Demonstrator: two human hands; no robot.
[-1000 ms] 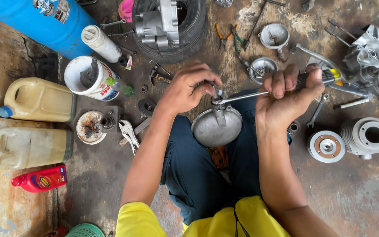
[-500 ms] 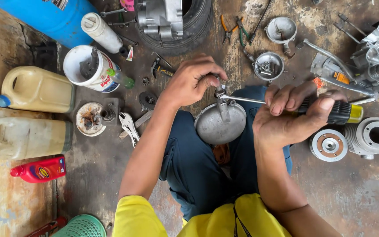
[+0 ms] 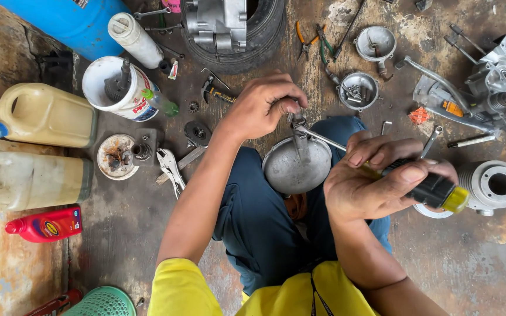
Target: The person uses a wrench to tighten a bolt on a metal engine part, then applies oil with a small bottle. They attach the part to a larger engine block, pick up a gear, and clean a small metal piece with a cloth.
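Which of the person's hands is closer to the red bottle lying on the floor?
Left. The left hand is up and to the right of the red bottle, at the round metal part. The right hand, gripping a screwdriver, is farther right.

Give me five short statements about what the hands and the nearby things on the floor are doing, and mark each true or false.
1. The right hand grips a screwdriver with a black and yellow handle. True.
2. The left hand rests flat on the floor. False: it pinches the top of the round metal part on the person's lap.
3. A red bottle lies on its side at the left. True.
4. The pliers are in the right hand. False: they lie on the floor near the tyre.
5. The white bucket stands beside a yellowish jug. True.
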